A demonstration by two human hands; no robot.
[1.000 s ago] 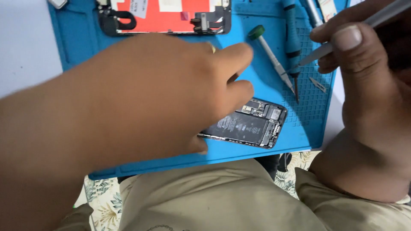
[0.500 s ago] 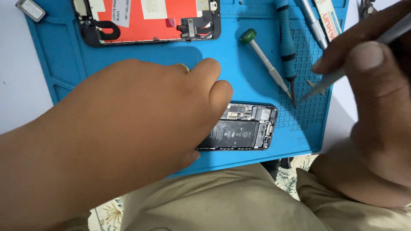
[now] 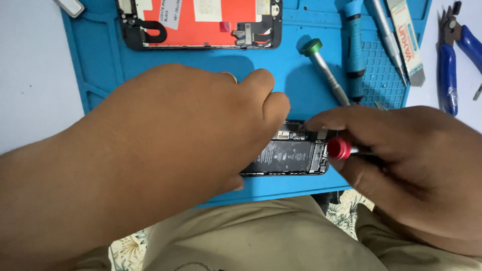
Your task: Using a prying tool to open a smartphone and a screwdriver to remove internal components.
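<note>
phone (image 3: 293, 156) is pressed flat under left hand (image 3: 191, 130) | red-capped screwdriver (image 3: 340, 148) is pinched by right hand (image 3: 401, 155) over phone's right end

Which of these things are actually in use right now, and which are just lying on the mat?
In use:
opened phone, pinned by the left hand
red-capped screwdriver, in the right hand

Lying about:
screen panel
green-capped screwdriver
blue screwdriver
silver tool
pliers
blue mat

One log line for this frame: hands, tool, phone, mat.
left hand: pressing on open phone | right hand: holds red-capped screwdriver at phone's end | mat: blue; green-capped screwdriver lies apart
</note>
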